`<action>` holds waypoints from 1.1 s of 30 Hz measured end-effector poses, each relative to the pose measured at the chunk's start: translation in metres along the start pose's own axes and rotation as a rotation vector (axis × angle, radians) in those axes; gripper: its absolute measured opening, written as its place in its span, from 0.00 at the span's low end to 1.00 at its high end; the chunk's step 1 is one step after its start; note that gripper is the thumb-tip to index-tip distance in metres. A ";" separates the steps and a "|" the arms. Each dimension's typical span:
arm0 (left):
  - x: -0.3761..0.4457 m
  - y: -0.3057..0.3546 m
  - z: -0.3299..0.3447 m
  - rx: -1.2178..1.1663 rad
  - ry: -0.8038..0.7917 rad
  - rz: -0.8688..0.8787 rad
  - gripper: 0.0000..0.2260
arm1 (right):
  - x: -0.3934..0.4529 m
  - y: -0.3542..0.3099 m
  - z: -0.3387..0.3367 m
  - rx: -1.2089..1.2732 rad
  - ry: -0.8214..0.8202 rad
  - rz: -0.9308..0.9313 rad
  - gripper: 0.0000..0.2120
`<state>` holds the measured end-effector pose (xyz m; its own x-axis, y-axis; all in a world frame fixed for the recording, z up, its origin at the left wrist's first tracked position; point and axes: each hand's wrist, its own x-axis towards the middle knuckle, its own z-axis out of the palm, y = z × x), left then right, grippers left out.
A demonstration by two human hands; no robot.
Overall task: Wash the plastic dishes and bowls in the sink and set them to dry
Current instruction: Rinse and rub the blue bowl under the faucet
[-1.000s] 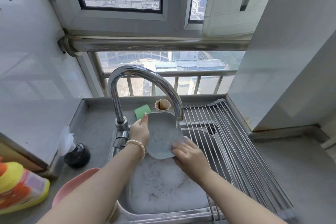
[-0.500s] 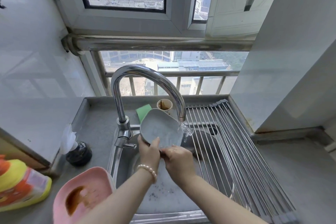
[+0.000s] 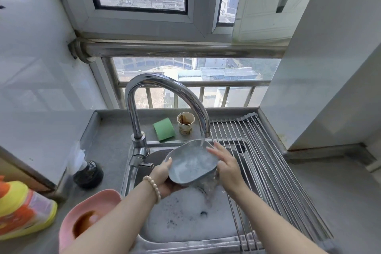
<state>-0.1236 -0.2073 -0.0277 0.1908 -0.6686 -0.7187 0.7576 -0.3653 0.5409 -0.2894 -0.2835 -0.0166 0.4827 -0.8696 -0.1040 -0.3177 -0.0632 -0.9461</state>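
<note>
A grey-blue plastic dish (image 3: 190,163) is held tilted over the foamy sink (image 3: 185,218), under the running tap (image 3: 165,97). My left hand (image 3: 165,177) cups it from below at its left edge, thumb on the rim. My right hand (image 3: 226,163) rests with straight fingers along its right rim and inner side. Water pours off the dish's lower right corner into the foam. A pink dish (image 3: 90,210) with brown residue sits on the counter left of the sink, partly behind my left forearm.
A steel roll-up drying rack (image 3: 268,161) covers the sink's right side. A green sponge (image 3: 164,129) and a stained paper cup (image 3: 185,123) stand behind the sink. A yellow-orange detergent bottle (image 3: 22,210) and a black object with a white bag (image 3: 87,173) sit at left.
The dish has turned from upright to tilted with its inside facing up under the water. My left hand slid beneath it, and my right hand moved up to its right rim.
</note>
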 end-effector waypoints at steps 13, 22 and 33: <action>0.029 -0.013 0.013 0.205 0.235 0.413 0.08 | -0.009 -0.010 -0.011 0.373 0.029 0.416 0.26; -0.008 0.028 0.013 1.318 0.210 0.432 0.25 | -0.008 0.011 0.007 0.239 -0.095 0.634 0.15; 0.007 -0.009 -0.013 1.057 0.098 0.197 0.21 | -0.003 -0.014 -0.016 -0.119 -0.174 0.368 0.08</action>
<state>-0.1208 -0.2006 -0.0430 0.3350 -0.7395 -0.5839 -0.2060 -0.6622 0.7204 -0.2998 -0.2879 0.0017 0.4468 -0.7494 -0.4887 -0.5822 0.1712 -0.7948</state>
